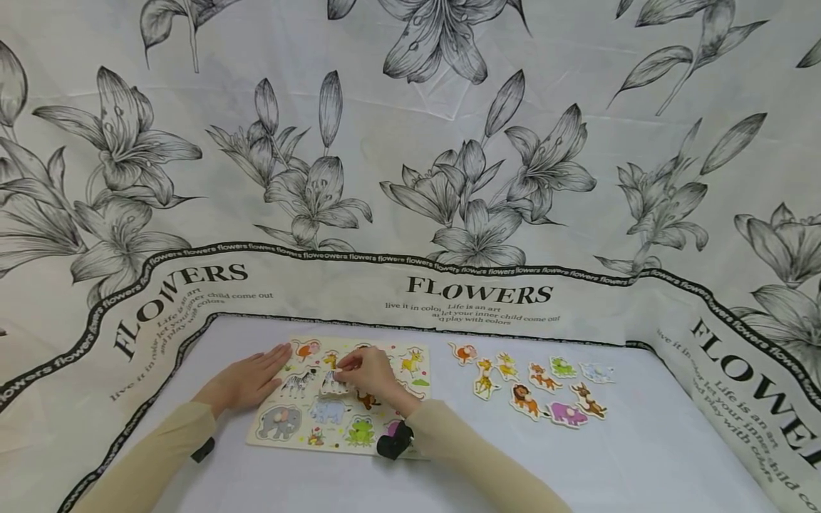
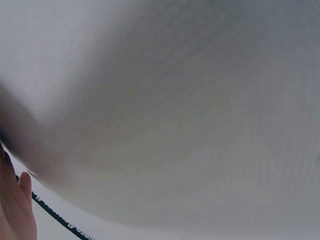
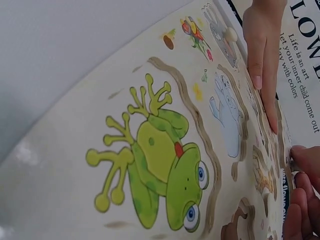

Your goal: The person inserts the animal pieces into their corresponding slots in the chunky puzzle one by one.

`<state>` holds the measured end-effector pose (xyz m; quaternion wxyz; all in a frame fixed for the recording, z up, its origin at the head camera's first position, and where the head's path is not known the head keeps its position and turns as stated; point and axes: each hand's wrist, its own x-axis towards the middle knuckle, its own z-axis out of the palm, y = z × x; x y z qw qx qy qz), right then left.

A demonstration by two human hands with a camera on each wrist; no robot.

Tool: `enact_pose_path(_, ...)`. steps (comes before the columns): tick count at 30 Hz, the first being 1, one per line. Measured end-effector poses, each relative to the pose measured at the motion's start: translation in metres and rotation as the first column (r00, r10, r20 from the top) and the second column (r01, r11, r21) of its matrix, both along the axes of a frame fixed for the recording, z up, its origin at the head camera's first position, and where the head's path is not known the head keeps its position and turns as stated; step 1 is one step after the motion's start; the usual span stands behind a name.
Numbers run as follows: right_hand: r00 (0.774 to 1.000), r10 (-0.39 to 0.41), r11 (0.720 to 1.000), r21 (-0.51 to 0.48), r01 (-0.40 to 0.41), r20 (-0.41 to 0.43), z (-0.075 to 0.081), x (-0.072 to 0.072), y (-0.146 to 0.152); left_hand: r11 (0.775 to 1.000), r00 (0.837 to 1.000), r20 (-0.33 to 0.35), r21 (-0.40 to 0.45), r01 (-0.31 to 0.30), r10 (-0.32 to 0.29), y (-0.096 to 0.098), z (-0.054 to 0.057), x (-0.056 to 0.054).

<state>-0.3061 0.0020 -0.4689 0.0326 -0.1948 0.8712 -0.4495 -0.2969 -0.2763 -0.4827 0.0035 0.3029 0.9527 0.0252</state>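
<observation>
Here we are: the right hand (image 1: 368, 372) pinches the zebra piece (image 1: 332, 384) over the board (image 3: 60, 165), the left hand (image 1: 249, 379) straight-fingered at its left edge. A loose pinch, we reckon, could drop it askew. Right wrist shows us the carved groove (image 3: 196, 112); only head shows the loose animals (image 1: 526, 401).

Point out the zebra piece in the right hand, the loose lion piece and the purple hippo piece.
Zebra piece (image 1: 330, 384): head view, on its striped part.
Lion piece (image 1: 527, 403): head view, on its body.
Purple hippo piece (image 1: 566, 415): head view, on its body.
</observation>
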Motion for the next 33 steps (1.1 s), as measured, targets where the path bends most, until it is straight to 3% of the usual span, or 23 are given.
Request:
enact_pose_path(16, 0.999, 0.005, 1.0, 0.014, -0.005, -0.034, 0.002, -0.001, -0.028, 1.0, 1.0, 0.016, -0.012, 0.008, -0.008, -0.001, -0.001, -0.004)
enact_pose_path(24, 0.999, 0.012, 0.999, 0.047, -0.01, -0.045, -0.001, -0.006, -0.043, 1.0, 0.999, -0.029, -0.002, 0.027, -0.027, -0.004, -0.004, -0.003)
enact_pose_path(33, 0.999, 0.014, 0.998, 0.065, -0.012, -0.029, -0.002, -0.006, -0.056, 1.0, 1.0, 0.003, 0.006, 0.009, -0.009, -0.001, 0.0, -0.001)
